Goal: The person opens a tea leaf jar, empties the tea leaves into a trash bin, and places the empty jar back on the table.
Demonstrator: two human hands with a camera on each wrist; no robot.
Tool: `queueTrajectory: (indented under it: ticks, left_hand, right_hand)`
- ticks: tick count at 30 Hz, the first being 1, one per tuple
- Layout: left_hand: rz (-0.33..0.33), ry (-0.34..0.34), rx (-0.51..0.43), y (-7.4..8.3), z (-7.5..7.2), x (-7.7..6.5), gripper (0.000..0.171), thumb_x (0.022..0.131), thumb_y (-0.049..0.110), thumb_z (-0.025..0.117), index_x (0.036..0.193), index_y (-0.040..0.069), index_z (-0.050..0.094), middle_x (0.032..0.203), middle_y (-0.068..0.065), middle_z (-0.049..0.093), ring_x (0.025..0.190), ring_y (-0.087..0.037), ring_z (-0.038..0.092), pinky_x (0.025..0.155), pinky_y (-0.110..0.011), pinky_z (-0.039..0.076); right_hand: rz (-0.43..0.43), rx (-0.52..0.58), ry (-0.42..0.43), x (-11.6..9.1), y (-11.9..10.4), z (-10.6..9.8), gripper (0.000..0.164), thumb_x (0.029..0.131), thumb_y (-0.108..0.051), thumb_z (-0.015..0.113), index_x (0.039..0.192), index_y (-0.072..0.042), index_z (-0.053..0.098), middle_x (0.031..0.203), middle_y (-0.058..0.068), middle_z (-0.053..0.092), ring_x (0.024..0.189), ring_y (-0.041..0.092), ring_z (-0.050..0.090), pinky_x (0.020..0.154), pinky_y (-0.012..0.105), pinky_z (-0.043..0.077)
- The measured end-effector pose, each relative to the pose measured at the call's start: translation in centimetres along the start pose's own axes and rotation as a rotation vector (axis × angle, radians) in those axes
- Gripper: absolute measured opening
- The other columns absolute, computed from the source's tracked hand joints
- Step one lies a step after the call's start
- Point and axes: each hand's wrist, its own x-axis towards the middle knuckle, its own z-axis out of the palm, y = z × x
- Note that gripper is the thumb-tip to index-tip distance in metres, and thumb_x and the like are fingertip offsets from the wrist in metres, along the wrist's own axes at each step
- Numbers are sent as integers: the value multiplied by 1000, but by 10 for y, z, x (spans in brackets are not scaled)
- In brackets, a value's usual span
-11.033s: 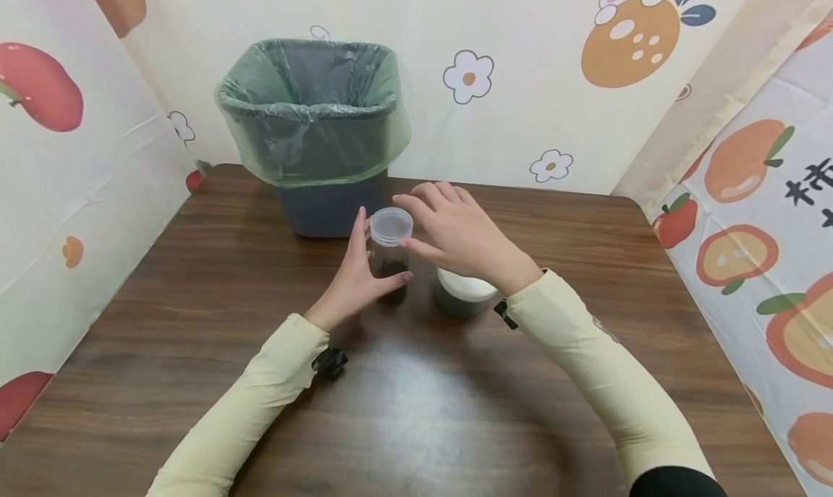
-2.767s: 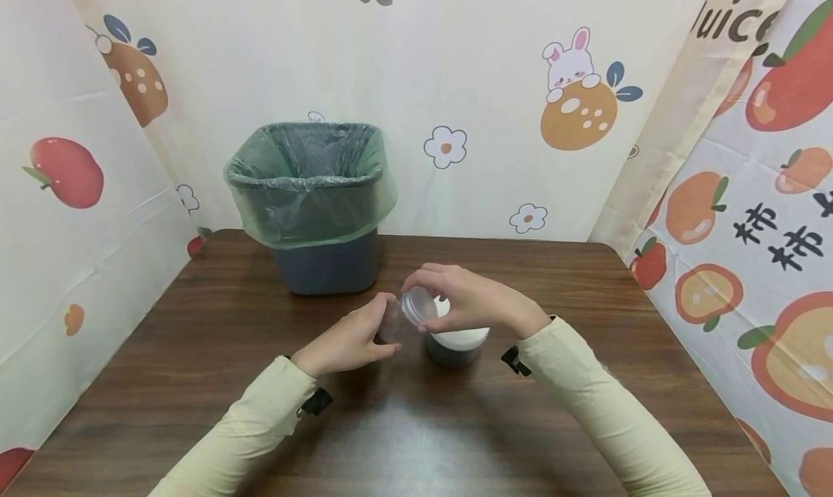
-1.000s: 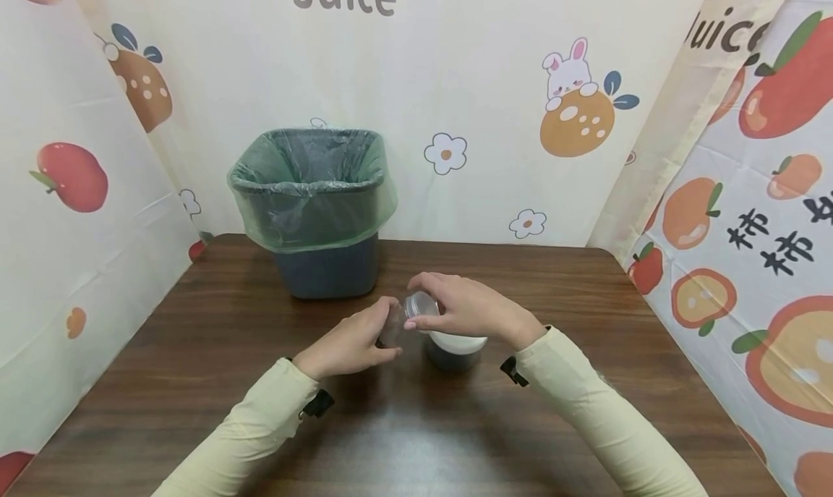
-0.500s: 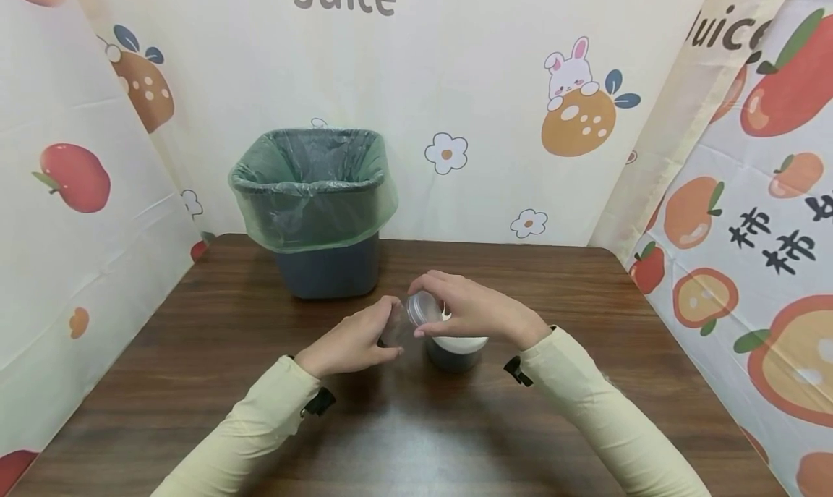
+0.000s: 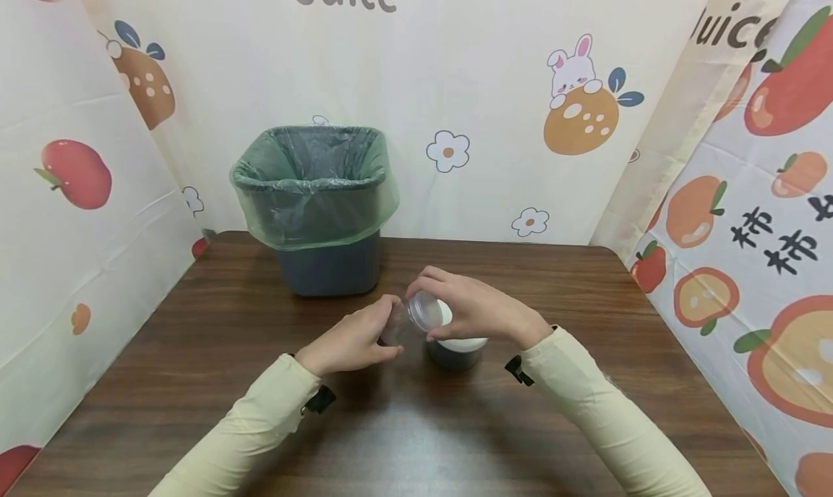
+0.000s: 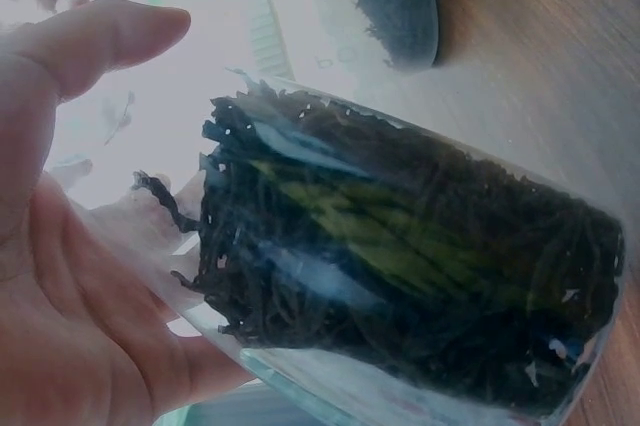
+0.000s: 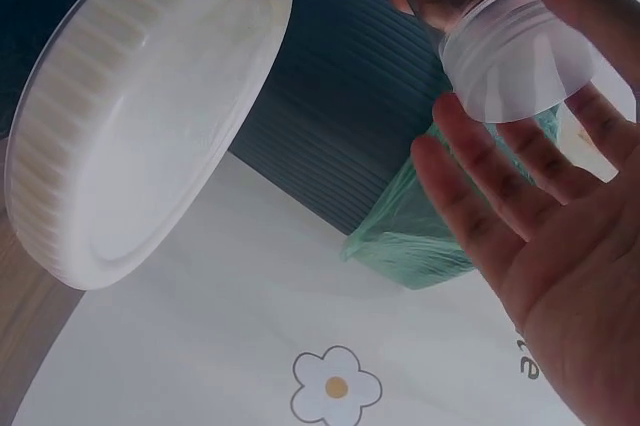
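Both half-curled, left grip (image 5: 349, 341) holds jar (image 6: 420, 256), right grip (image 5: 480, 309) its lid (image 7: 518, 61).

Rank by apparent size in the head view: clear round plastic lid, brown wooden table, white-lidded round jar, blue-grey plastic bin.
1. Brown wooden table
2. Blue-grey plastic bin
3. White-lidded round jar, partly behind the right hand
4. Clear round plastic lid

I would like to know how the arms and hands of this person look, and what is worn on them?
The left sleeve and the right sleeve are pale yellow, lightly wrinkled, and end at the wrists. A small black device shows by the left wrist, another by the right. The left hand and right hand wear no gloves.
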Motion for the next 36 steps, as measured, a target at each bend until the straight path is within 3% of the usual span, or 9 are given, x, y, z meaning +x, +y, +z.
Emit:
queueTrajectory:
  ticks: [4, 7, 12, 15, 18, 25, 30, 34, 36]
  left_hand:
    - [-2, -4, -5, 1, -1, 0, 59, 80, 21, 76, 124, -1, 43, 104, -6, 55, 84, -14, 55, 73, -32, 49]
    - [-12, -10, -15, 1, -1, 1, 59, 80, 20, 76, 124, -1, 43, 102, -5, 55, 83, -14, 54, 72, -32, 48]
    - [-25, -21, -30, 2, -1, 1, 58, 80, 21, 76, 124, 0, 43, 104, -7, 56, 83, -14, 53, 73, -32, 48]
    - [-16, -19, -21, 2, -1, 2, 57, 80, 20, 75, 123, 0, 44, 105, -9, 56, 84, -14, 54, 74, -33, 48]
    - [-3, -18, -7, 2, -1, 1, 57, 80, 20, 75, 123, -1, 44, 104, -8, 56, 85, -15, 54, 75, -33, 48]
    - [-2, -28, -15, 3, -2, -1, 57, 81, 19, 75, 123, -3, 44, 102, -8, 56, 83, -15, 53, 73, -33, 48]
    - [-3, -24, -8, 3, -2, -2, 58, 80, 20, 76, 123, -3, 43, 105, -9, 56, 88, -16, 56, 75, -35, 49]
    - [-11, -22, -7, 3, -2, -2, 58, 80, 20, 76, 124, -1, 43, 107, -9, 56, 92, -17, 57, 77, -36, 49]
    - [-12, -22, -5, 3, -2, -2, 58, 80, 21, 76, 123, -1, 43, 107, -8, 56, 91, -17, 57, 77, -35, 49]
  right_hand:
    - [48, -4, 3, -1, 0, 0, 67, 70, -35, 85, 125, -15, 52, 120, -8, 50, 105, 6, 53, 88, 26, 46]
    - [156, 14, -3, -1, -1, 0, 70, 77, -53, 73, 130, -14, 49, 125, -5, 51, 109, 8, 53, 91, 28, 45]
    - [255, 28, -26, 0, -2, -1, 55, 85, -60, 58, 121, -19, 55, 105, -9, 60, 90, 7, 58, 79, 27, 48]
    - [238, 47, -37, 0, -1, -1, 40, 87, -51, 63, 114, -21, 57, 94, -11, 61, 79, 5, 58, 71, 25, 49]
    - [198, 66, -42, 0, -1, -1, 36, 87, -41, 68, 114, -20, 57, 96, -11, 60, 81, 5, 58, 71, 25, 49]
    - [78, 45, -27, -2, -1, -1, 42, 82, -24, 74, 119, -16, 56, 111, -10, 55, 97, 10, 55, 83, 31, 49]
    - [15, 38, -16, -2, 0, 1, 49, 77, -11, 76, 121, -15, 54, 114, -8, 52, 101, 10, 54, 86, 28, 47]
    - [11, 66, -28, -3, 1, 3, 58, 74, -6, 78, 124, -16, 52, 119, -8, 50, 104, 8, 52, 88, 31, 47]
    - [29, 80, -33, -4, 2, 4, 62, 74, -12, 80, 127, -15, 50, 123, -6, 49, 106, 8, 51, 88, 33, 47]
